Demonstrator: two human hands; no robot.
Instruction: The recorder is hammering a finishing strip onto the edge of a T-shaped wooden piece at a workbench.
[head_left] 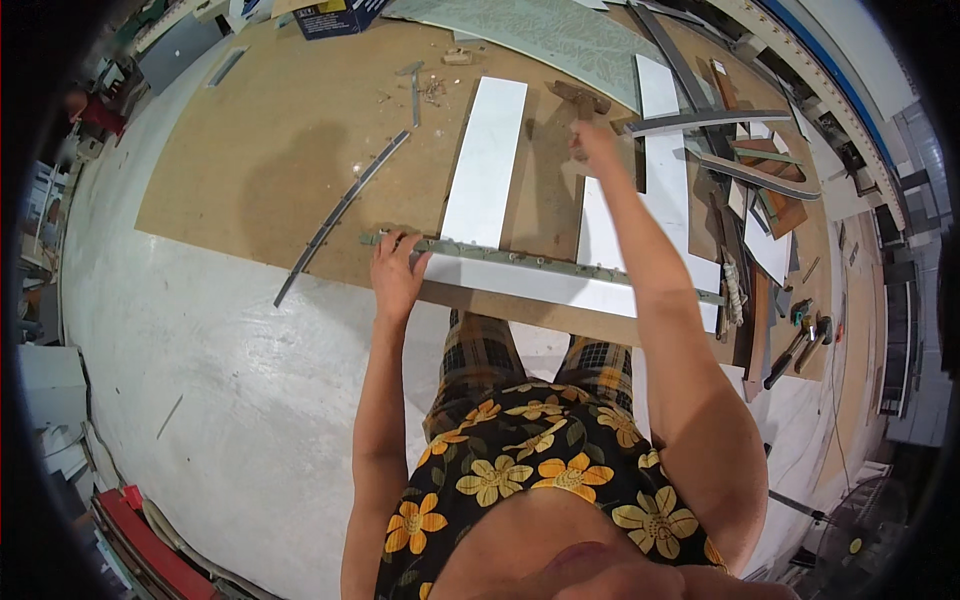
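A long white board [540, 283] lies across the near edge of the table, with a grey-green strip [540, 259] along its far side. Small bumps dot the strip. My left hand [400, 265] grips the strip near its left end, fingers curled over it. Farther off, my right hand [594, 148] is closed around the handle of a hammer [580, 97], whose brownish head is raised over the table. Two white boards, one to the left [487, 160] and one to the right [610, 220], run away from the strip.
A narrow dark strip [342, 218] lies at the left, overhanging the table edge. Curved grey trim [710, 121] and offcuts pile up at the right, near pliers-like tools [800, 345]. A patterned pale green sheet [530, 42] and a dark blue box [338, 18] occupy the far side.
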